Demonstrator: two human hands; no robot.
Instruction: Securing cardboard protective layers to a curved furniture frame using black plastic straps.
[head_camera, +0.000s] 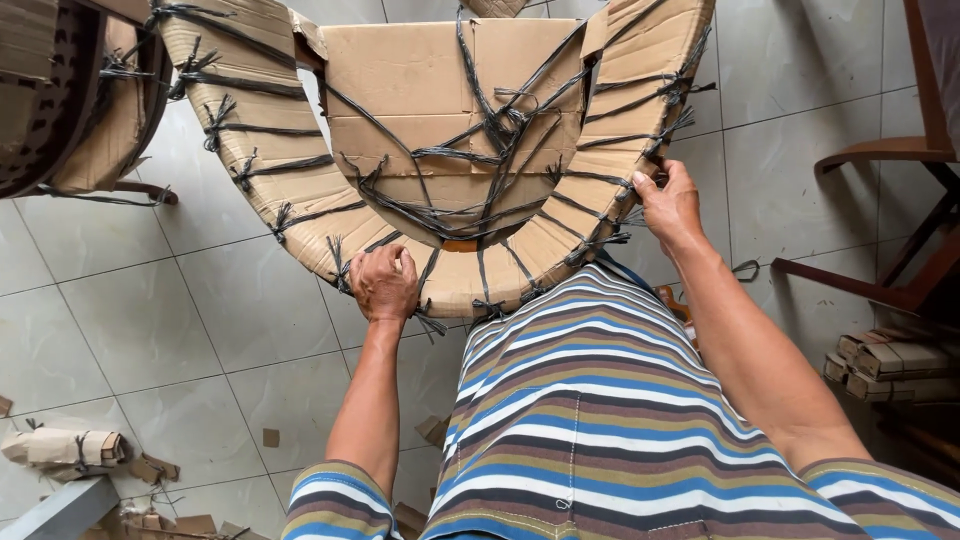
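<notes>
Head view: a curved chair frame (300, 190) wrapped in cardboard and tied with black strapping stands on the tiled floor (150, 320) before the person. Left hand (383, 283) is curled tight on the frame's front edge; right hand (668, 205) grips the right arm's wrapping. Cardboard scraps (65, 448) lie lower left.

A cardboard-wrapped chair (440, 150) stands on the tiled floor (140, 330) straight before the person, bound round with cords (500, 125). The left hand (383, 283) rests on its near curved edge; the right hand (668, 205) grips that edge further right. Another wrapped piece (70, 90) stands far left. A bare wooden frame (900, 200), perhaps a chair, stands right, with cardboard rolls (885, 362) beside it. Scraps (70, 448) lie on the floor at near left.
</notes>
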